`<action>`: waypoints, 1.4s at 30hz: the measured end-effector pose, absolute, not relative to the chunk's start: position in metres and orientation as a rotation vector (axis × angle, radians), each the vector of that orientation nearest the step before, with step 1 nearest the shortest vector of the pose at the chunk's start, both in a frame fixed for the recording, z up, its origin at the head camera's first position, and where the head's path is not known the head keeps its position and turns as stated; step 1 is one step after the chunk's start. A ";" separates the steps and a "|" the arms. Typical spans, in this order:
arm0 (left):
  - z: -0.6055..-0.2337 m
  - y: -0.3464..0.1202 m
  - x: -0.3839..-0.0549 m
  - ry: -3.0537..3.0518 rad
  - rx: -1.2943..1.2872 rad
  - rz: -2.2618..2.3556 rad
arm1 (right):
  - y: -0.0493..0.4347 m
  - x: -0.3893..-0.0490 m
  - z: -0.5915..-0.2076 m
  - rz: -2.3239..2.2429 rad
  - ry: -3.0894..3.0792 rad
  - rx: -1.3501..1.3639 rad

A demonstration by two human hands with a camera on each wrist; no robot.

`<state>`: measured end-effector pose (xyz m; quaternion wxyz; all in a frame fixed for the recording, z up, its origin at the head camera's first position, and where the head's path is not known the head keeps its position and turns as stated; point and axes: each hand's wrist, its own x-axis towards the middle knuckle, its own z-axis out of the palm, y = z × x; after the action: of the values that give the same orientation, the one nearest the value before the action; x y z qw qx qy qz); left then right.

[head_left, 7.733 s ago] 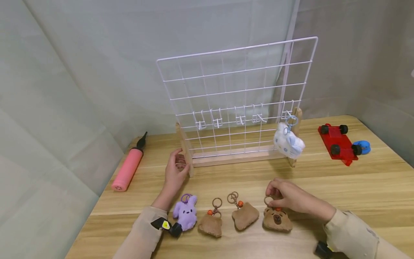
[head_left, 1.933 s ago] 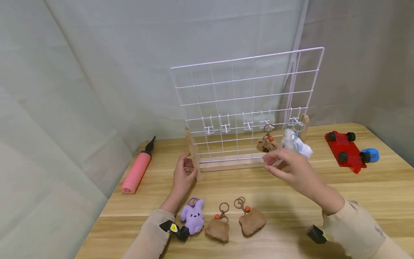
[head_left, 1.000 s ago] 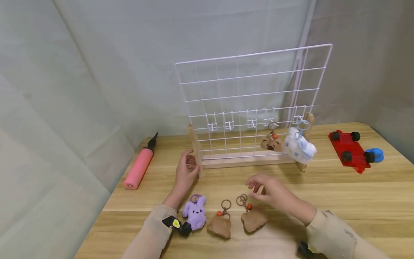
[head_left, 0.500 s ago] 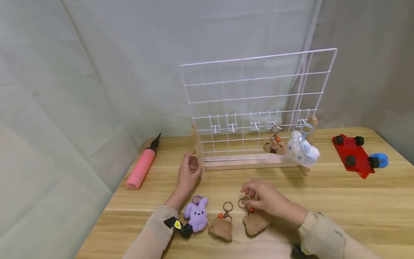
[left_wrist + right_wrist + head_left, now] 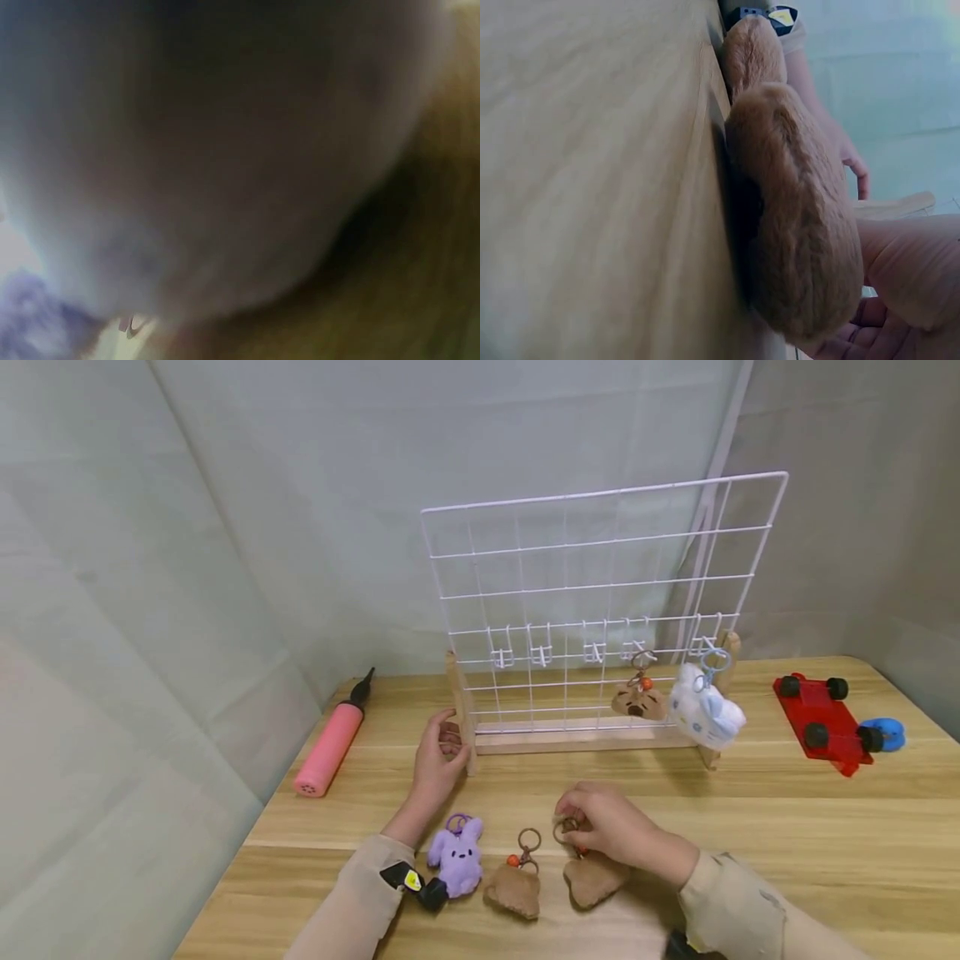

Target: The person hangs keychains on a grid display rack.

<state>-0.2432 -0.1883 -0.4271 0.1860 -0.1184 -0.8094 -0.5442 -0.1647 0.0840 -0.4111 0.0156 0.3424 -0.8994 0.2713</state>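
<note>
My left hand (image 5: 438, 760) holds the left wooden post (image 5: 458, 689) of a white wire grid rack (image 5: 615, 539). My right hand (image 5: 611, 827) pinches the metal ring of a brown plush keychain (image 5: 595, 881) lying on the table; its plush body fills the middle of the right wrist view. To its left lie another brown plush keychain (image 5: 513, 891) and a purple rabbit keychain (image 5: 459, 858). From the rack's hooks hang a brown bear keychain (image 5: 637, 702) and, at the far right, a white plush keychain (image 5: 707, 710). A blurred surface covers most of the left wrist view.
Several white hooks, among them a left hook (image 5: 542, 655), line the grid. A pink hand pump (image 5: 330, 747) lies at the table's left. At the right are a red toy car chassis (image 5: 825, 722) with black wheels and a blue round thing (image 5: 890, 734). Curtains stand behind.
The brown bear keychain went from the table onto a rack hook. My right hand then came down leftward and took the ring of another brown plush. The left hand stayed on the post.
</note>
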 end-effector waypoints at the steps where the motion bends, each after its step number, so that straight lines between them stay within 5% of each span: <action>1: -0.428 -0.188 -0.244 -2.280 -0.333 -1.534 | 0.084 -0.165 -0.412 0.829 -2.799 1.062; 42: -0.428 -0.189 -0.245 -2.286 -0.333 -1.544 | 0.090 -0.164 -0.403 1.147 -2.851 1.013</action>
<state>-0.2450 -0.1887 -0.4284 0.1805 -0.1177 -0.8092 -0.5465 -0.1638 0.0901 -0.4027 -0.0470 0.3128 -0.8801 0.3541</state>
